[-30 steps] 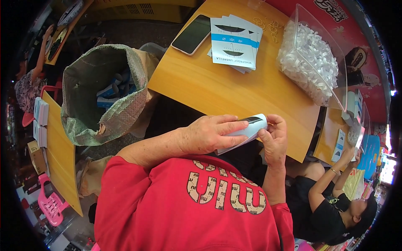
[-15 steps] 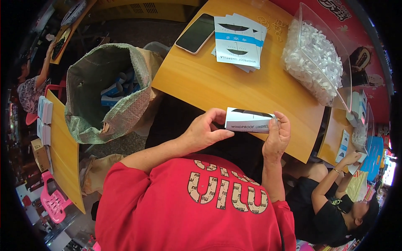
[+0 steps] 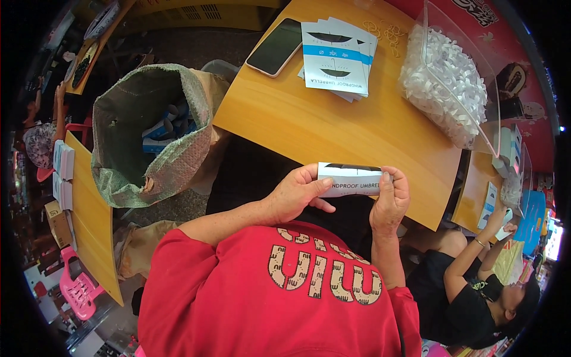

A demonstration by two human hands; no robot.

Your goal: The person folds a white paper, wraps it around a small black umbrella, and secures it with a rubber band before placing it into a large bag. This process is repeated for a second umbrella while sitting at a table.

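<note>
Over the near edge of the wooden table, both my hands hold one curved white card sleeve [image 3: 351, 174] printed with a dark umbrella. My left hand [image 3: 302, 191] pinches its left end between thumb and fingers. Its right end is gripped by my right hand [image 3: 391, 199], thumb in front and fingers behind. Further back on the table lies a stack of flat white cards [image 3: 336, 56] with a blue band and umbrella pictures. A dark-screened phone [image 3: 275, 47] rests to the left of that stack.
Right of the stack, a clear plastic bin [image 3: 443, 86] holds many white curled strips. Tan rubber bands [image 3: 391, 38] lie beside it. An open woven sack [image 3: 151, 134] with blue-white rolled cards stands at left. A co-worker [image 3: 476, 285] in black handles a card at right.
The card sleeve has come slightly down toward me and looks flatter. My left thumb has moved up onto its front face.
</note>
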